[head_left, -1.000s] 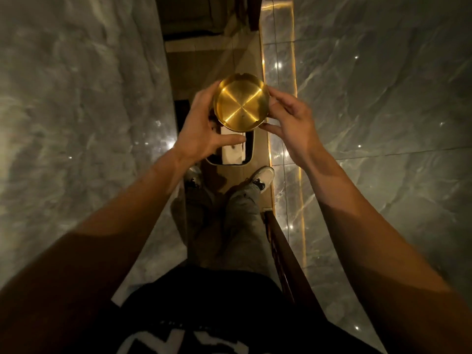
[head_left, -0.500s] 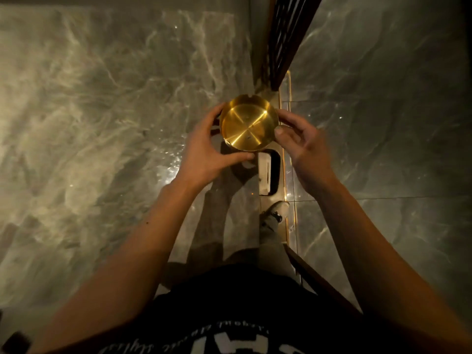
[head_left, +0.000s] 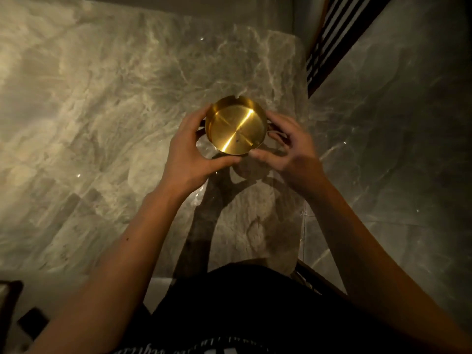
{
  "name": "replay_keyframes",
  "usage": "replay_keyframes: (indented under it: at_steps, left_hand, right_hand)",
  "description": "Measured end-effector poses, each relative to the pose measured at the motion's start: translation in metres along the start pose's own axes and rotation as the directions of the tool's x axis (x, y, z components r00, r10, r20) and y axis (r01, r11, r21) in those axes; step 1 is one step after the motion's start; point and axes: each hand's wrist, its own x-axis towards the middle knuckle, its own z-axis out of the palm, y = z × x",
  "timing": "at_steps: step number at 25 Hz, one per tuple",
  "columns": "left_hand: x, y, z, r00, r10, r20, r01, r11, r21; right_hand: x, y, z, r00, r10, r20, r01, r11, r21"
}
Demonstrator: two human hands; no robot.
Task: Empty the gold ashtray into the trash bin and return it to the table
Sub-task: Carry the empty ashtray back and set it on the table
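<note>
The round gold ashtray [head_left: 236,128] is held upright between both my hands, just above the grey marble table [head_left: 115,111], near its right edge. Its bowl looks empty apart from a tiny dark speck. My left hand [head_left: 190,152] wraps its left side, thumb under the near rim. On the other side my right hand [head_left: 286,146] has its fingers at the right rim and is slightly blurred. The shadow of ashtray and hands falls on the marble just below them. No trash bin is in view.
The table's rounded right edge [head_left: 305,139] borders a dark marble floor [head_left: 396,149]. A dark slatted wooden piece [head_left: 329,47] stands at the upper right. Dark objects [head_left: 30,323] lie at the bottom left corner.
I have turned from the floor and bin opening towards the table. The ashtray, still in both hands, now hangs over the marble tabletop; the bin and my feet have left view.
</note>
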Motion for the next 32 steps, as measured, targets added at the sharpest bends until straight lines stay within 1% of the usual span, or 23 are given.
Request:
replay_keyframes:
  at_steps: [5, 10, 13, 17, 19, 21, 24, 28, 32]
  left_hand:
    - [-0.017, 0.008, -0.016, 0.994, -0.033, -0.102, 0.035, 0.999, 0.012]
    - [-0.023, -0.001, -0.056, 0.99, -0.027, -0.141, 0.031, 0.999, 0.029]
    - [-0.02, -0.024, -0.092, 0.988, -0.044, -0.151, 0.046, 0.999, 0.005]
    - [-0.017, -0.066, -0.156, 0.99, -0.043, -0.132, 0.041, 0.999, -0.019]
    - [-0.016, -0.086, -0.196, 0.995, -0.062, -0.075, 0.06, 0.998, -0.029]
    - [-0.017, -0.103, -0.238, 0.997, -0.062, -0.052, 0.061, 0.998, -0.032]
    - [-0.02, -0.119, -0.293, 0.998, -0.064, -0.028, 0.063, 0.997, -0.046]
    - [-0.035, -0.132, -0.328, 0.996, -0.075, -0.046, 0.072, 0.996, -0.057]
    - [-0.059, -0.137, -0.354, 0.989, -0.072, -0.129, 0.073, 0.997, 0.006]
  right_hand:
    - [0.008, -0.017, 0.008, 0.995, -0.048, 0.091, 0.054, 0.997, -0.06]
    - [0.02, -0.037, 0.048, 0.987, -0.094, 0.128, 0.102, 0.993, -0.061]
    - [0.032, -0.047, 0.086, 0.989, -0.084, 0.126, 0.096, 0.991, -0.089]
    - [0.048, -0.064, 0.159, 0.992, -0.059, 0.108, 0.075, 0.986, -0.147]
    - [0.051, -0.077, 0.202, 0.996, -0.068, 0.052, 0.076, 0.979, -0.19]
    - [0.052, -0.093, 0.245, 0.996, -0.08, 0.046, 0.089, 0.97, -0.225]
    - [0.053, -0.116, 0.295, 0.998, -0.059, 0.027, 0.064, 0.978, -0.196]
    - [0.053, -0.132, 0.332, 0.999, 0.031, 0.033, -0.027, 0.995, -0.1]
    - [0.055, -0.136, 0.36, 0.992, -0.018, 0.128, 0.031, 0.994, -0.102]
